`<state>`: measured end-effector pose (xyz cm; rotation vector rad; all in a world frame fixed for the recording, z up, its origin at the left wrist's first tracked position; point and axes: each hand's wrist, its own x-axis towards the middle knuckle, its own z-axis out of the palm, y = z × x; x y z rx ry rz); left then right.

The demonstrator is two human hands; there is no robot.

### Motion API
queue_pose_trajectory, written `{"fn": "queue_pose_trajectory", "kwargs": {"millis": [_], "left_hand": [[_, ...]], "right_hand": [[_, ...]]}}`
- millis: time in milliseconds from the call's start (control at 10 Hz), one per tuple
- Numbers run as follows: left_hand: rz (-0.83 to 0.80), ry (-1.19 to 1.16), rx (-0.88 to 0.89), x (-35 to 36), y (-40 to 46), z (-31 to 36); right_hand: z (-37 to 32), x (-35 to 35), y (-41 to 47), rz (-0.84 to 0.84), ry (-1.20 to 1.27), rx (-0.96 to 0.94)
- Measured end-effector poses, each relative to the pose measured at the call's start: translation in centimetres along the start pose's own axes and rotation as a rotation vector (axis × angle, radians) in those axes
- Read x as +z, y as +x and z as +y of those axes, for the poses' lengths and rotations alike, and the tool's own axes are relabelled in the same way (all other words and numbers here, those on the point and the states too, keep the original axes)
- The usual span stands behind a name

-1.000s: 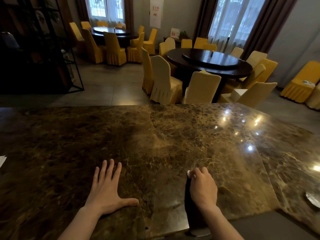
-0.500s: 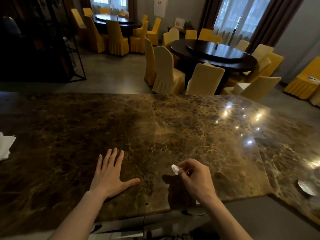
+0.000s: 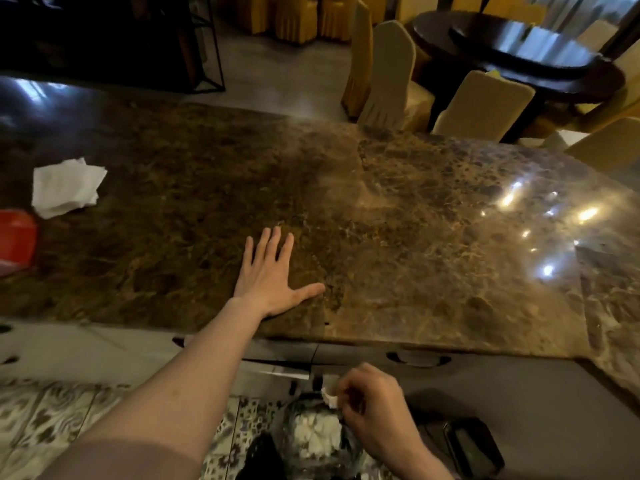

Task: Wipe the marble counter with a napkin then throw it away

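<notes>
The right hand pinches a crumpled napkin that pokes leftward from its fingertips, below the marble counter edge and just above a bin of white scraps. Its long axis cannot be told. The left hand lies flat and spread on the counter, gripping nothing.

right hand carried napkin off counter.

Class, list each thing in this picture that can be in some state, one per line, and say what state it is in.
left hand: open, flat on the counter
right hand: below the counter edge, fingers shut on the used napkin
used napkin: crumpled, held above the bin
bin: open, white crumpled paper inside
spare napkins: loosely unfolded, lying on the counter
marble counter: glossy, reflecting lights
</notes>
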<state>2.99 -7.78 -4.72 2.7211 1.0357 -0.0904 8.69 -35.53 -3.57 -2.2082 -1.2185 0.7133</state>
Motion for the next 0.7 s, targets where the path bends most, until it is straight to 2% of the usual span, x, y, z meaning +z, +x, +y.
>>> {"fn": "queue_pose_trajectory", "kwargs": {"millis": [100, 300, 400, 600, 700], "left_hand": [[-0.005, -0.004, 0.006, 0.0, -0.1, 0.1], [-0.015, 0.007, 0.006, -0.2, -0.1, 0.2], [-0.013, 0.014, 0.009, -0.2, 0.0, 0.2], [0.004, 0.026, 0.017, -0.1, 0.1, 0.2], [-0.003, 0.023, 0.008, -0.3, -0.3, 0.2]], "right_hand": [[2.5, 2.8, -0.7, -0.107, -0.078, 0.083], [4.9, 5.8, -1.1, -0.111, -0.17, 0.245], [5.4, 6.7, -1.2, -0.124, -0.193, 0.234], [5.1, 4.8, -1.8, -0.066, -0.205, 0.19], [4.0, 1.1, -1.6, 0.125, -0.203, 0.123]]}}
